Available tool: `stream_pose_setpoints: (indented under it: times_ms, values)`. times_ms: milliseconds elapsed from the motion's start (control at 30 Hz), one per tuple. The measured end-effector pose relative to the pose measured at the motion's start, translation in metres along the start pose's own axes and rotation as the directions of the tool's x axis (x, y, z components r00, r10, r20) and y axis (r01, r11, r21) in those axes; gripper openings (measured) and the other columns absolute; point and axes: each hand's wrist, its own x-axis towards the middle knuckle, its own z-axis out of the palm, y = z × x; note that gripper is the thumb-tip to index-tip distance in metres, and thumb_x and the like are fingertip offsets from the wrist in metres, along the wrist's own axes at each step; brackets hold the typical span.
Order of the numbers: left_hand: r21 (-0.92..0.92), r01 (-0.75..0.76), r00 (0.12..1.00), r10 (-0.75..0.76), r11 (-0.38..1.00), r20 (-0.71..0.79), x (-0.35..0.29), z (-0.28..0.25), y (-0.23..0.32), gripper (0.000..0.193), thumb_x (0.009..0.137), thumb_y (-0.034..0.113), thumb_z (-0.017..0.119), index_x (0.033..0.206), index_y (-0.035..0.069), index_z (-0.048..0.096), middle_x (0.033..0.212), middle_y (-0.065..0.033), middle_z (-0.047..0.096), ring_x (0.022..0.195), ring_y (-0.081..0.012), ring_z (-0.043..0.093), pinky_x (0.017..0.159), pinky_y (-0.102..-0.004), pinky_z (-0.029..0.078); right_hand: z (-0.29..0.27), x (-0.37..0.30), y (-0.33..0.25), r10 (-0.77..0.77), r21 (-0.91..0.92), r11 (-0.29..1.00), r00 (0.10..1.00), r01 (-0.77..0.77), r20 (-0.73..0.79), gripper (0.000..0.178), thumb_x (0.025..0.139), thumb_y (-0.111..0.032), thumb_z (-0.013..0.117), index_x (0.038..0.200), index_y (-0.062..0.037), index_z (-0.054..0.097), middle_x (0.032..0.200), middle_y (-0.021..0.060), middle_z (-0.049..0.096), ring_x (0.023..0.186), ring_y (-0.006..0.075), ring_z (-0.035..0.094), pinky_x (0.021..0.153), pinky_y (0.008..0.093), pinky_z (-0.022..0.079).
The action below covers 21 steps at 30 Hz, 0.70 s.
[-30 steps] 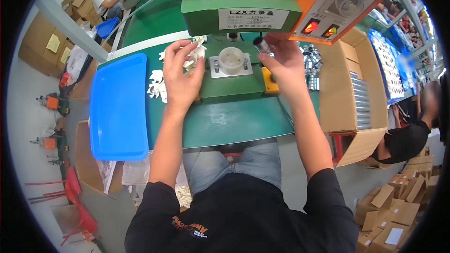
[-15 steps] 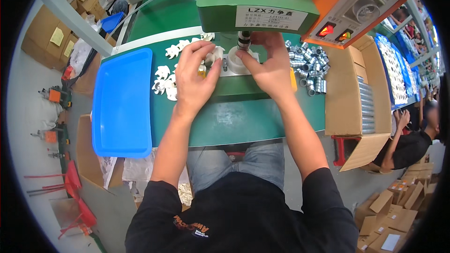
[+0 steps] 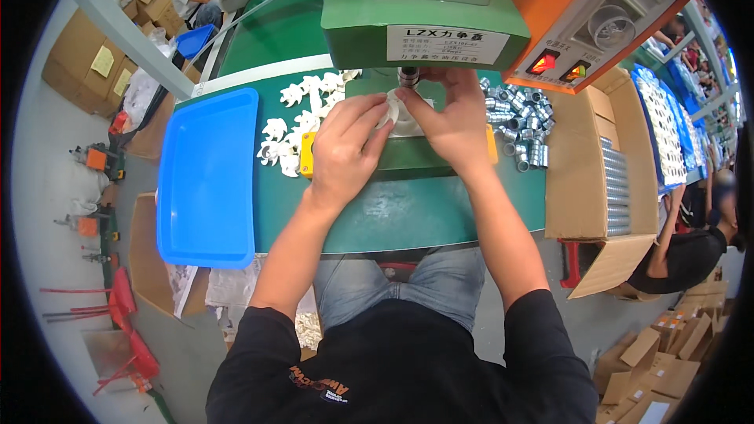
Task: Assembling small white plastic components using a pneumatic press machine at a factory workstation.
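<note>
My left hand pinches a white plastic part with a curved rim, beside the dark metal ram of the green press. My right hand is curled at the ram's right side; its thumb reaches close to the white part, and whatever its fingers hold is hidden. Below the ram sits a whitish round seat, partly covered by my hands. Loose white plastic parts lie left of my left hand. Shiny metal sleeves are heaped right of my right hand.
A blue tray rests at the table's left. An orange control box with lit switches rises on the right, above a cardboard box holding stacked metal pieces. Yellow blocks flank the press base. Co-workers sit at far left and right.
My left hand has moved right and slightly down, closing from a loose curl, and the white part is now at the ram. My right hand has stayed by the ram. The view has shifted slightly.
</note>
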Motion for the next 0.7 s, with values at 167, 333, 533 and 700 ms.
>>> stream_pose_setpoints:
  times_ms: [167,333,533,700]
  values:
    - [-0.016,-0.047,0.999,0.047,0.999,0.008,0.001,0.002,0.000,0.030,0.080,0.001,0.079,0.108,-0.004,0.071,0.116,-0.0195,0.072,0.103,-0.0381,0.069,0.090,-0.0427,0.056,-0.022,-0.007,0.010,-0.264,-0.470,0.854,0.964,0.223,-0.023,0.036,0.080,-0.004,0.082,0.111,-0.0002,0.065,0.108,0.0130,0.072,0.098,0.0296,0.069,0.089,0.0383,0.054]
    - [0.015,-0.116,0.991,0.114,0.993,0.063,0.002,0.010,0.006,0.044,0.077,0.004,0.081,0.117,-0.004,0.066,0.125,-0.0173,0.067,0.115,-0.0362,0.065,0.099,-0.0492,0.052,-0.054,-0.062,0.016,-0.360,-0.494,0.790,0.927,0.364,0.107,0.047,0.077,-0.002,0.081,0.120,-0.0027,0.064,0.109,0.0131,0.069,0.100,0.0342,0.064,0.091,0.0459,0.050]
    - [0.149,-0.141,0.976,0.113,0.979,0.187,0.008,0.019,0.012,0.042,0.083,0.010,0.077,0.121,-0.002,0.063,0.129,-0.0150,0.065,0.120,-0.0350,0.061,0.111,-0.0575,0.042,-0.062,-0.124,0.010,-0.286,-0.376,0.806,0.857,0.457,0.428,0.035,0.078,-0.002,0.080,0.111,-0.0032,0.068,0.108,0.0094,0.068,0.099,0.0270,0.065,0.093,0.0452,0.049]
    - [0.227,-0.127,0.982,0.090,0.966,0.166,0.003,0.014,0.020,0.037,0.085,0.006,0.072,0.120,-0.002,0.065,0.128,-0.0138,0.065,0.123,-0.0335,0.061,0.112,-0.0580,0.041,-0.058,-0.127,0.013,-0.208,-0.361,0.826,0.829,0.433,0.520,0.028,0.081,-0.002,0.076,0.108,-0.0028,0.068,0.108,0.0089,0.068,0.101,0.0261,0.066,0.093,0.0442,0.050]
